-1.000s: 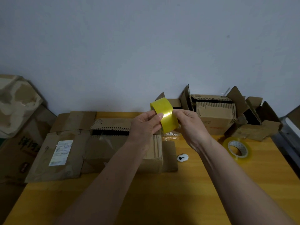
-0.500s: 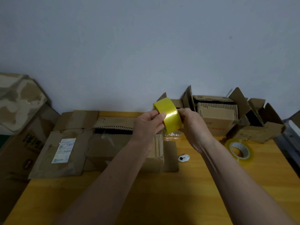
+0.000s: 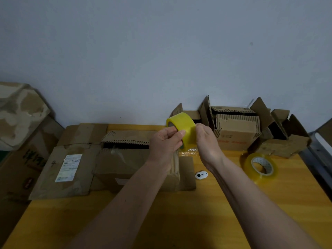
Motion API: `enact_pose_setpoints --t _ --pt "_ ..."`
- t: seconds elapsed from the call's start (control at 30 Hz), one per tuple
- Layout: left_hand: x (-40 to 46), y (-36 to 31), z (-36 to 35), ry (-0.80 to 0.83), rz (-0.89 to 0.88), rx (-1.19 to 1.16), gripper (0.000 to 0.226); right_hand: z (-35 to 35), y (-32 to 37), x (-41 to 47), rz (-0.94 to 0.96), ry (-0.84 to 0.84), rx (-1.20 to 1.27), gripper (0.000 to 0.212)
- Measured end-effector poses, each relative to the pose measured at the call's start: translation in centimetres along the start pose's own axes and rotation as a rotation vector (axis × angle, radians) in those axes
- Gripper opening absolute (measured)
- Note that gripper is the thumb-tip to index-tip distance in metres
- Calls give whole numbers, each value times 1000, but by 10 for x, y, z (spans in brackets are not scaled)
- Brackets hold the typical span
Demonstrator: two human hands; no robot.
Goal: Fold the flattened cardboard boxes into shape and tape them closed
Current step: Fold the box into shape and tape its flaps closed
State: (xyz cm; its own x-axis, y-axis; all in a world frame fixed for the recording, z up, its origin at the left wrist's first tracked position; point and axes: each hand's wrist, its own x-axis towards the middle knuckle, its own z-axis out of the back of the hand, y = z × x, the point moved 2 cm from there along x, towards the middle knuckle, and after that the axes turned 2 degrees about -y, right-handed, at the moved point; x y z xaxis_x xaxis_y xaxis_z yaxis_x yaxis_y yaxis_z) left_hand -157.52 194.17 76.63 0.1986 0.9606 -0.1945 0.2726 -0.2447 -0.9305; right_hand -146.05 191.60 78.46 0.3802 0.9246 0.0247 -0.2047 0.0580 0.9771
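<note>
— So, what have you got in your hands?

— Both of mine are up above the table [image 3: 179, 221], holding the yellow tape roll [image 3: 185, 128] between them. My left hand [image 3: 166, 142] has its fingers curled against the near side of the roll, thumb pressed on the yellow band. My right hand [image 3: 206, 141] grips the roll's other side, fingers wrapped behind it where I can't see them.

— Is the roll touching anything else?

— No, it's in the air, tilted, with its open core facing up and to the left.

— And the boxes?

— Right under my left wrist sits the big cardboard box [image 3: 125, 164], its top flaps spread outward and a dark gap showing along its far edge. A flap on its left carries a white shipping label [image 3: 69, 167]. Against the wall to the right stands a smaller open box [image 3: 237, 130] with red print on its front, and just beside that another open box [image 3: 285, 139] with flaps sticking up.

— Anything else on the table?

— A second tape roll [image 3: 260, 167], clear, lying flat near the right edge. A small white cutter [image 3: 201, 175] lies between it and the big box, just beside the box's right flap. More worn cardboard [image 3: 19, 112] leans at the far left, off the table.
</note>
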Motion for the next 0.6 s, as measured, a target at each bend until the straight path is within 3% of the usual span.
enact_pose_setpoints --t 0.3,0.43,0.6 --pt "-4 5 0 -31 24 42 11 3 -8 1 9 23 -95 34" --pt "-1 2 4 -28 52 25 27 6 -12 0 -18 57 6 35" --pt "2 -2 8 -26 51 13 28 9 -9 -2 -24 152 144 41"
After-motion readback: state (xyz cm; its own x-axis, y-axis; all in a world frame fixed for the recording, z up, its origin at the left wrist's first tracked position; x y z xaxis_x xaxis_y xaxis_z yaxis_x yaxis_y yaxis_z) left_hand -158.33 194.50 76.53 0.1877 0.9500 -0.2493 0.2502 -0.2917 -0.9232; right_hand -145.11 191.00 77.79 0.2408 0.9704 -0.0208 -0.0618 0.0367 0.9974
